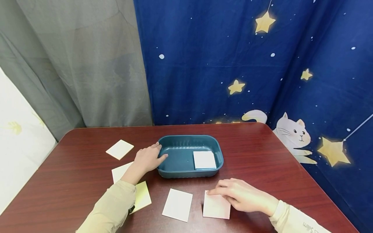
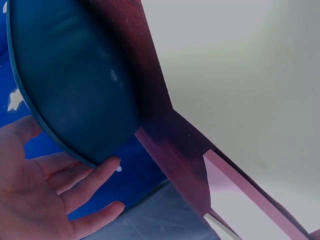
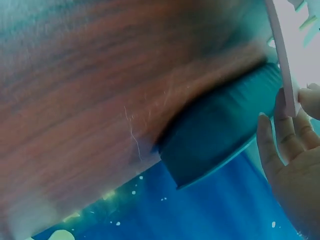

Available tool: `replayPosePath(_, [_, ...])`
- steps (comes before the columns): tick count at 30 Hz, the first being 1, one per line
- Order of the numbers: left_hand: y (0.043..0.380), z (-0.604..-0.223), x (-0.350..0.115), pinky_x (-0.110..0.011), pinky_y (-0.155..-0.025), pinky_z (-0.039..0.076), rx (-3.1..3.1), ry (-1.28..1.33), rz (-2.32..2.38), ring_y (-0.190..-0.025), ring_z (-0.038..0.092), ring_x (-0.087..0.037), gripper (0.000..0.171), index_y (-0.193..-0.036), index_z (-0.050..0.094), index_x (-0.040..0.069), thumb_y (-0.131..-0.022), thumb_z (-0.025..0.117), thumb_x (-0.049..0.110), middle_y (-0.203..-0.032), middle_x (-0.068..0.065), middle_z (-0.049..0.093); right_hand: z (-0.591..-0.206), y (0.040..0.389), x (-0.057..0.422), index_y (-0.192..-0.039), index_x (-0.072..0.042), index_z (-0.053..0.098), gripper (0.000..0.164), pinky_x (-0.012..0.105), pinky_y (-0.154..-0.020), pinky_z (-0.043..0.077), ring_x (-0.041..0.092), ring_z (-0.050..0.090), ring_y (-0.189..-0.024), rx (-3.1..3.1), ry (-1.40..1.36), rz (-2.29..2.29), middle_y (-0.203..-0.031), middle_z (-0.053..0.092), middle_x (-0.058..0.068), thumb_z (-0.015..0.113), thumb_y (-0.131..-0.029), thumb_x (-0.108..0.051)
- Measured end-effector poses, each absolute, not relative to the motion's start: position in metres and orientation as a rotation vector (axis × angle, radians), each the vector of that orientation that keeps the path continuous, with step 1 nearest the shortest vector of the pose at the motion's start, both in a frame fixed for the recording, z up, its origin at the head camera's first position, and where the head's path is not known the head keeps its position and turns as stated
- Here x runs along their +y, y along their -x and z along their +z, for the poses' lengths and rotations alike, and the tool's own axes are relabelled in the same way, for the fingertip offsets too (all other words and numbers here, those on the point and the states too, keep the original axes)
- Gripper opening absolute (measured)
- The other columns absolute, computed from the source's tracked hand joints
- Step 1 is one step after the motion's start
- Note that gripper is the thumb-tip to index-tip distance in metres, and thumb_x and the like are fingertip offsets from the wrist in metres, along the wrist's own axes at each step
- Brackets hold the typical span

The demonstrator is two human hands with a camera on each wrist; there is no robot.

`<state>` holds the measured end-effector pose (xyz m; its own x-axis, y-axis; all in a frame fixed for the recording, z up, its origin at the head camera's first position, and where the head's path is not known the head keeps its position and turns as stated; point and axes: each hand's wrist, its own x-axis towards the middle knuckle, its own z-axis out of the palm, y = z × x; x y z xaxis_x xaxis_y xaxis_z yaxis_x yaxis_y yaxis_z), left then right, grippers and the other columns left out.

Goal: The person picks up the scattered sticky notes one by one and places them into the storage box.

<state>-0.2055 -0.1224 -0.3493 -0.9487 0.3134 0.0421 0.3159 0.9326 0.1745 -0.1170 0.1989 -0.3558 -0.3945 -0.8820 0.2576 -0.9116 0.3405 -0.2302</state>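
Note:
My right hand [image 1: 243,195] pinches a white square note pad [image 1: 215,208] between thumb and fingers. The right wrist view shows that pad [image 3: 283,55] edge-on beside the fingers. On the left end of a teal plastic basin [image 1: 189,173], my left hand [image 1: 148,158] rests with its fingers fairly straight. The left wrist view shows its fingertips near the basin's rim [image 2: 42,125]. A white square pad or small stack [image 1: 204,160] lies inside the basin, in the right front part. Another white pad [image 1: 177,205] lies on the table, left of the held one.
A yellow pad [image 1: 141,196] and a white pad [image 1: 120,171] lie partly under my left forearm. Farther back on the left is a cream pad [image 1: 119,149]. The reddish-brown table [image 1: 256,155] ends at a grey curtain [image 1: 96,64] and a blue star-patterned curtain [image 1: 204,64].

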Motion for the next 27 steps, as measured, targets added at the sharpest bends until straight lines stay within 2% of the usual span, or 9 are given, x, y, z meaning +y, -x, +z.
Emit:
replayPosePath(8, [0.205,-0.349,-0.122,-0.051,-0.083,0.038,-3.083,0.504,-0.275,-0.11,0.046,-0.035,0.059,-0.123,0.048,-0.004,-0.086,0.052,0.04,-0.127,-0.02,0.043,-0.345,0.121,0.199,-0.12,-0.024,0.055,0.056,0.017,-0.064,0.038,0.003,0.047,-0.077,-2.518,-1.651,0.497,-0.1,0.054,-0.013,0.049,-0.073,0.008])
replayPosePath(18, [0.206,-0.349,-0.122,-0.052,-0.083,0.038,-3.082,0.499,-0.278,-0.109,0.047,-0.035,0.059,-0.123,0.048,-0.004,-0.085,0.052,0.04,-0.128,-0.02,0.043,-0.328,0.134,0.2,-0.119,-0.023,0.056,0.055,0.019,-0.064,0.039,0.003,0.048,-0.078,-2.479,-1.595,0.457,-0.095,0.054,-0.011,0.044,-0.074,0.007])
replayPosePath(27, [0.207,-0.35,-0.123,-0.052,-0.083,0.038,-3.083,0.501,-0.277,-0.109,0.047,-0.035,0.059,-0.123,0.048,-0.004,-0.085,0.052,0.041,-0.128,-0.02,0.043,-0.314,0.146,0.202,-0.116,-0.021,0.059,0.053,0.017,-0.059,0.036,0.003,0.042,-0.068,-2.456,-1.558,0.413,-0.08,0.049,-0.009,0.046,-0.072,0.008])
